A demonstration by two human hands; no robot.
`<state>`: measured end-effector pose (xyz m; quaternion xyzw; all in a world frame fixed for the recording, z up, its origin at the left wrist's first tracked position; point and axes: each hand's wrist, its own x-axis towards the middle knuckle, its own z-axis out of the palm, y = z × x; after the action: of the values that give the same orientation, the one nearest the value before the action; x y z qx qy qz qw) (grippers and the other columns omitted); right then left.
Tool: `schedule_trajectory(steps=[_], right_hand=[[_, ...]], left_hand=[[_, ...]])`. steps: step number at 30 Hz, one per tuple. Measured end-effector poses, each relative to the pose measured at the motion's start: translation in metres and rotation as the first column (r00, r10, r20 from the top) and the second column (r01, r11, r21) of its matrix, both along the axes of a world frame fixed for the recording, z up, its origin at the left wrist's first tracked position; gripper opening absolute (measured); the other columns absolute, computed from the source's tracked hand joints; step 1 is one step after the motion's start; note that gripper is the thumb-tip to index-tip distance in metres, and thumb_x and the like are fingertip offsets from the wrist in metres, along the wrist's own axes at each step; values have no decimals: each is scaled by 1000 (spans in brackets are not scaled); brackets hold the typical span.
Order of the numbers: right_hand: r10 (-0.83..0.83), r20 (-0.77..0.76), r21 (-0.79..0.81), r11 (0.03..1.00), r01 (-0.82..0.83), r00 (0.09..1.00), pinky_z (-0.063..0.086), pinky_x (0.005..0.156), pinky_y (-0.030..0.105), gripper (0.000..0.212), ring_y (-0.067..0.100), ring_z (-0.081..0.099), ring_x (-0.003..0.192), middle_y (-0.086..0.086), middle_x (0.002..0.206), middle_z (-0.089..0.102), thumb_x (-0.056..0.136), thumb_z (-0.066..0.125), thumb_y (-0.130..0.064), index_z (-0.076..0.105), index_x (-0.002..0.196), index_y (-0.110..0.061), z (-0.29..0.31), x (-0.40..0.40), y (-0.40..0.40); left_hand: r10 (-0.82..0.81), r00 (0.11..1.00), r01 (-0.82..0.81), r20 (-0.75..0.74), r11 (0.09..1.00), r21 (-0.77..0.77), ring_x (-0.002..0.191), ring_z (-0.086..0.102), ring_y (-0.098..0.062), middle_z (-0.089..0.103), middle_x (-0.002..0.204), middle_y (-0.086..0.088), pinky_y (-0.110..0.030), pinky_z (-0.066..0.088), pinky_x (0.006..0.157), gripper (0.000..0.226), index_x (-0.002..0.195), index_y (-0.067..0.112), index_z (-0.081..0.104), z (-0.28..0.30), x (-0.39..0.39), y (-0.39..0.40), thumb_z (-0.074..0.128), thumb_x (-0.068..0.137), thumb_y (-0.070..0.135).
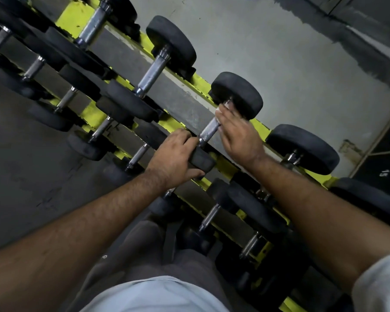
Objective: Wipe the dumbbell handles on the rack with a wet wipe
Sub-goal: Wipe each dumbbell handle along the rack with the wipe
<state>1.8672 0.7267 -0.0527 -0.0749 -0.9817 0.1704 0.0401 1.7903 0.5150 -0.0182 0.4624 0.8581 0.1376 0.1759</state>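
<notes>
A black dumbbell with a knurled chrome handle [208, 129] lies across the top tier of the yellow rack [260, 129]. My left hand [175, 157] grips its near rubber head [202, 161], fingers curled over the top. My right hand [239, 134] is wrapped round the far part of the handle, close to the far head [240, 93]. A bit of white wet wipe [223, 108] shows at my right fingertips against the handle; the rest of it is hidden under the hand.
More black dumbbells [167, 55] line the top tier to the left and right [306, 147], and smaller ones [99, 129] fill the lower tiers. A grey concrete floor [291, 52] lies beyond the rack. My legs [155, 255] stand against the rack's front.
</notes>
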Motion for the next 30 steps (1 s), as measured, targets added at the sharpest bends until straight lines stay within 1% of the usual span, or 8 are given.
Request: schedule_trajectory(steps=[5,10,14,18,22,24,27,30], right_hand=[[258,64,34,965,-261,964,33,119,46,46,30,39,145,13,150,50,104,43,-27,51,145,-6,1,6,-16],[36,99,110,993,-46,994,37,116,48,49,31,33,148,15,154,44,106,39,-29,47,147,-3,8,-4,-19],[305,128,86,945,-317,944,30,120,44,46,30,41,143,12,150,51,103,43,-25,53,144,-8,9,4,-17],[71,117,93,992,-82,991,37,115,48,45,30,40,144,12,149,51,98,52,-9,54,142,-7,18,0,-9],[337,139,-25,941,-337,931,31,119,44,43,32,47,139,13,144,57,100,48,-22,60,137,-6,13,7,-27],[284,127,38,956,-291,950,32,117,41,39,31,50,136,11,141,60,100,48,-17,62,135,-8,19,-3,-12],[105,172,92,988,-122,979,36,116,48,42,33,44,141,12,145,55,97,54,-10,58,138,-7,20,-4,-21],[338,210,22,936,-351,917,34,118,47,45,32,48,138,12,143,57,99,47,-28,61,137,-8,18,2,-34]], left_hand=[[28,983,-45,180,995,92,117,50,-18,53,127,-3,-32,44,96,69,130,15,54,6,-14,-9,62,82,64],[157,932,-208,327,970,128,116,52,-14,54,128,2,-33,47,96,69,126,15,58,-4,-25,-12,63,78,64],[187,911,-254,369,957,143,109,54,-17,53,120,1,-41,50,93,66,121,14,58,-8,-16,-8,67,77,62],[213,901,-287,378,946,150,123,50,-21,48,131,-3,-41,48,100,67,128,10,54,-10,-5,-8,70,81,55],[218,907,-295,361,939,174,146,30,-27,43,148,-15,-39,27,120,72,138,3,49,-10,3,-9,69,85,48],[218,919,-285,328,943,170,147,28,-29,41,150,-18,-35,21,119,74,141,1,47,-11,5,-10,65,88,50],[208,936,-263,285,950,171,146,29,-31,41,150,-19,-38,23,120,76,141,0,46,-13,6,-10,58,89,54],[199,948,-244,249,956,165,145,31,-33,43,148,-21,-46,30,118,76,140,0,46,-15,7,-9,55,89,55]])
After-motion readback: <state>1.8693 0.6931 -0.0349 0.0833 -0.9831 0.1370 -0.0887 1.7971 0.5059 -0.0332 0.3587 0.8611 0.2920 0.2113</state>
